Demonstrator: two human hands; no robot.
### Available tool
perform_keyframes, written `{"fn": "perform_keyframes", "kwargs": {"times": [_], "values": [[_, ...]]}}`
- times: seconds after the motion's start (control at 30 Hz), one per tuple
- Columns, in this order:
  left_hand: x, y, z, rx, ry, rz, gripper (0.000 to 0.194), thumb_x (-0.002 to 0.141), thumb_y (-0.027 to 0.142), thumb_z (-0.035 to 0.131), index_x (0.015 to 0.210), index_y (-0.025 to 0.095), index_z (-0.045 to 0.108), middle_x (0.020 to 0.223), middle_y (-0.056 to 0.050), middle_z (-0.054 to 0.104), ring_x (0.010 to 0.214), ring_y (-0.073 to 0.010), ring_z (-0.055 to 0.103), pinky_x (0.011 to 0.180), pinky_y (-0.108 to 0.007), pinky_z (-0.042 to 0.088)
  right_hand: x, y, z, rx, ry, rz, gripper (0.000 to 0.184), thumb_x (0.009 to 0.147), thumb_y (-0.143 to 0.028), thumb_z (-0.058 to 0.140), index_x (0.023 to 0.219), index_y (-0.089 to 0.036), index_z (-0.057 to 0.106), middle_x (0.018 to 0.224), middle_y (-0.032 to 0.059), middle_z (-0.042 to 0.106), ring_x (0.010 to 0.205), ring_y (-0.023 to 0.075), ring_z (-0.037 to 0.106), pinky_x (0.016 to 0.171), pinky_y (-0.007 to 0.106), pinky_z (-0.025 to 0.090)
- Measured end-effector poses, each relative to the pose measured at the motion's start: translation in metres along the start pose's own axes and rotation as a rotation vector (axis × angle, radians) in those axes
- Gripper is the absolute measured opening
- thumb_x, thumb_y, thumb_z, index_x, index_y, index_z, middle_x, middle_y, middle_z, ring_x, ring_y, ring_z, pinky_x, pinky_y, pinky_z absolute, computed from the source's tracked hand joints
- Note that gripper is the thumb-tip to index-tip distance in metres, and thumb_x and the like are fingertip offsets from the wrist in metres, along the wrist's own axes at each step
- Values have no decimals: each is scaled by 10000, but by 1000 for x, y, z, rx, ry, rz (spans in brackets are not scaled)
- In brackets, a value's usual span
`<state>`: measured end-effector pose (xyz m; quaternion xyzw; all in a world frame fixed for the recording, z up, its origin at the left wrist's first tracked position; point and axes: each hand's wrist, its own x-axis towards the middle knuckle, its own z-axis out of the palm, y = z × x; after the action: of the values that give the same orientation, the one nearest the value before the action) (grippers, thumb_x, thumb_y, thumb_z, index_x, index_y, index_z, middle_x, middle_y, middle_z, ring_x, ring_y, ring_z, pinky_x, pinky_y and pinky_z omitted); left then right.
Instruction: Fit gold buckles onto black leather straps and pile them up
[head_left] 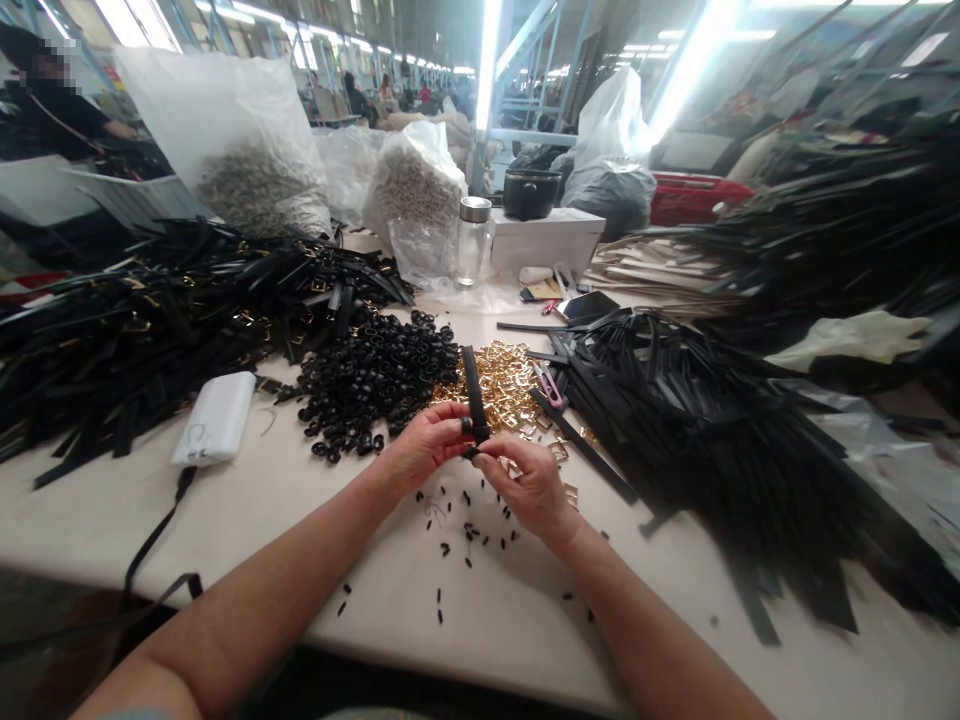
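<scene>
A black strap [472, 385] stands up between my two hands over the table's middle. My left hand [431, 437] is closed, its fingertips pinching a small black loop [466, 425] against the strap. The fingers of my right hand [529, 480] are closed on the strap's lower end; a small dark bit there is too hidden to name. Behind the strap lies a heap of gold buckles [506, 375]. To the left of it is a mound of black loops [375, 375]. Several small black pieces [469, 530] are scattered on the table below my hands.
Piles of black straps lie left [150, 320] and right [697, 470]. A white power bank [216, 418] with a cable rests at left. Pink thread snips [551, 385] lie by the buckles. Further back are a glass bottle [472, 245], a white box [547, 238] and filled plastic bags [416, 185].
</scene>
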<state>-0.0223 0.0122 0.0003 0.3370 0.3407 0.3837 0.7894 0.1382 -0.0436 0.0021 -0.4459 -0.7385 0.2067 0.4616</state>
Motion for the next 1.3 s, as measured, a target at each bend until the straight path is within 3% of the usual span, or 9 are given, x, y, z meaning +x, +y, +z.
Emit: {"fn": "perform_keyframes", "kwargs": {"times": [0.07,0.23,0.37,0.53,0.83,1.0,1.13,1.3], "values": [[0,-2,-1,22,-1,11,297,642,224,792,882,132,642,807,-27,694,706,-111,653,663,-215,514,-1,3,2,-5,8,56,147,878,-250,567,763,-190,638,659,3,652,581,125,593,577,246,461],[3,-2,-7,251,130,160,330,647,287,808,857,165,585,698,35,640,541,-69,584,468,-159,387,-4,11,5,27,77,164,140,871,-270,567,763,-193,611,656,1,659,568,121,592,563,236,472],[1,1,-4,297,81,206,315,644,320,808,723,149,555,582,41,595,487,-65,540,473,-173,397,-2,12,5,16,83,183,155,874,-280,562,757,-195,615,657,3,659,566,118,584,552,227,464],[-1,0,2,231,67,185,333,589,332,838,697,139,589,618,20,623,526,-73,560,537,-201,456,-1,10,3,-9,60,184,184,879,-299,564,737,-195,618,657,0,650,565,115,571,556,228,442],[-1,4,-7,206,-41,57,234,688,308,769,817,134,681,798,-46,695,667,-100,626,660,-218,503,-2,15,3,-7,29,178,159,870,-269,561,743,-198,625,644,-15,623,573,110,544,566,223,418],[-3,9,-7,266,-78,45,250,674,324,796,712,121,656,698,-16,649,597,-69,576,585,-176,464,0,12,3,-52,-30,134,159,854,-241,567,712,-196,621,611,-28,578,547,98,494,547,219,377],[-2,9,-5,215,-9,38,295,641,330,823,666,119,617,657,-6,637,575,-66,578,572,-171,474,0,11,2,-19,7,162,159,856,-246,561,716,-199,620,617,-28,581,553,101,496,553,220,387],[1,7,-4,31,112,-2,265,669,273,815,753,115,619,719,-30,676,621,-89,641,579,-171,523,-1,15,2,52,88,235,177,870,-284,553,724,-198,606,615,-26,576,548,106,498,547,223,401]]}}
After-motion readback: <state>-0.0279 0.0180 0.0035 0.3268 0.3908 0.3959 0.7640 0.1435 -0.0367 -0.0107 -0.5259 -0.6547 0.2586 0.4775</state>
